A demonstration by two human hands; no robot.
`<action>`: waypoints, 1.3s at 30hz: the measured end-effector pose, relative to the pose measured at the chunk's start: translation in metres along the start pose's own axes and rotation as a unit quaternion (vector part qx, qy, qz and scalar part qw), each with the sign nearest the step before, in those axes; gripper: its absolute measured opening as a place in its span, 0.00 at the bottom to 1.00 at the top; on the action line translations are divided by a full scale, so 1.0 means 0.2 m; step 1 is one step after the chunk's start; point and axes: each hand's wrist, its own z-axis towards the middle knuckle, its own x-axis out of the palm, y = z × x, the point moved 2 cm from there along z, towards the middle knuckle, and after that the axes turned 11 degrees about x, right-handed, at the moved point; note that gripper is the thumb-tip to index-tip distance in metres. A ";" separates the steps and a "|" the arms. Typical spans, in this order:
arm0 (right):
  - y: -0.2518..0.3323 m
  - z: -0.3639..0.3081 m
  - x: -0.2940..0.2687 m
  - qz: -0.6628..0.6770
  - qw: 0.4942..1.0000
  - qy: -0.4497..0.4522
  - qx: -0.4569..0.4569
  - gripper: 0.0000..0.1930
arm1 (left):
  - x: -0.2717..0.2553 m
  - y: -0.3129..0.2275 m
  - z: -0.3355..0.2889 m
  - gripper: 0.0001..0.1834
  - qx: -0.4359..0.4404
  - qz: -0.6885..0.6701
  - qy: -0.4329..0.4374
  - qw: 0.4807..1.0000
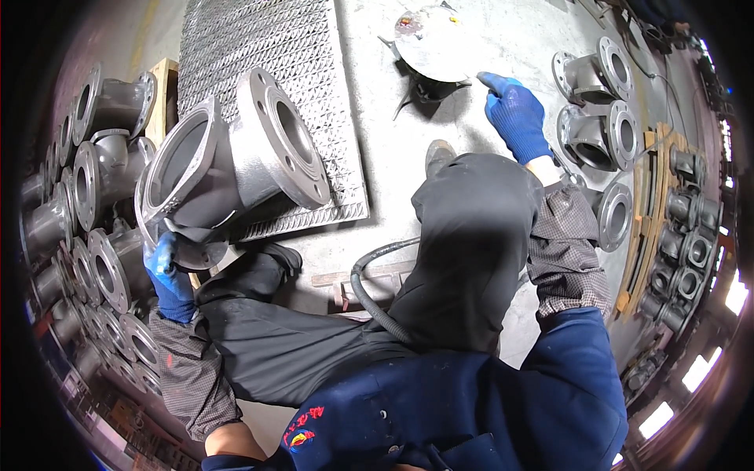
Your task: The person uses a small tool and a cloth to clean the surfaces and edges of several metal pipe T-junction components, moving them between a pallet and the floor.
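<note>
A large grey flanged pipe fitting (pixel 212 184) rests tilted at the edge of a ridged metal plate. My left hand (pixel 167 271), in a blue glove, is closed on the fitting's lower flange rim; some of its fingers are hidden behind the metal. Out to the right, my blue-gloved right hand (pixel 516 118) stretches a finger toward the edge of a round white disc (pixel 440 43) on dark legs. Nothing shows in that hand, and whether the fingertip touches the disc I cannot tell.
Several flanged fittings (pixel 110 271) are stacked along my left. More fittings (pixel 601 137) stand at the right, beside a wooden pallet (pixel 648 212). The ridged plate (pixel 345 102) lies ahead. A dark hose (pixel 363 286) curves past my legs.
</note>
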 end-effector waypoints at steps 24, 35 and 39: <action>0.01 0.04 0.02 0.020 0.999 0.031 0.033 0.16 | 0.07 -0.11 0.02 0.18 -0.012 0.008 -0.019 1.000; 0.00 -0.01 0.03 0.059 0.995 0.055 0.064 0.17 | 0.08 -0.11 0.02 0.19 -0.023 0.014 -0.045 0.999; 0.00 0.01 0.05 0.091 0.994 0.043 0.042 0.17 | 0.05 -0.09 0.02 0.22 -0.010 0.027 -0.007 1.000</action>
